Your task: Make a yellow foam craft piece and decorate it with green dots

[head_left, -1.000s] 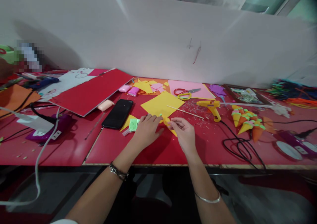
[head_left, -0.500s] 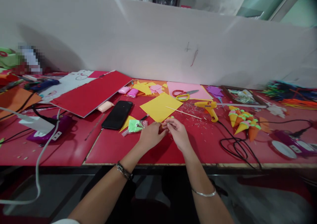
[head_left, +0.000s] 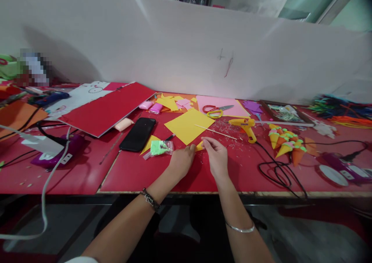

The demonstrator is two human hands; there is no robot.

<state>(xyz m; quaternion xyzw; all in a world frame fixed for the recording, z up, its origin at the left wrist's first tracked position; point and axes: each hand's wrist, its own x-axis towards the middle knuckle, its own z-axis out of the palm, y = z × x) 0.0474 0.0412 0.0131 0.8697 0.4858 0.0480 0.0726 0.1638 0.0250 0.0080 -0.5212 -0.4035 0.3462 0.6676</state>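
Between my two hands is a small yellow cone-shaped piece [head_left: 199,146], partly covered by fingers. My left hand [head_left: 180,161] is closed on its left end, knuckles up. At the other end, the thumb and forefinger of my right hand [head_left: 216,154] pinch it. Just beyond lies a yellow sheet [head_left: 188,125] with a thin wooden stick [head_left: 215,132] across its right corner. Left of my left hand rests a clear packet of green clay [head_left: 158,147], beside a black phone [head_left: 138,134].
A yellow glue gun [head_left: 245,128] and finished small cones [head_left: 286,143] lie to the right, with a looping black cable [head_left: 276,166]. Scissors [head_left: 217,110] rest on pink paper. A red board [head_left: 109,110] and a purple power strip [head_left: 62,152] are at left.
My hands have drawn slightly apart, the right one moving right. The yellow piece between them now shows more clearly. Other things on the table stay put.
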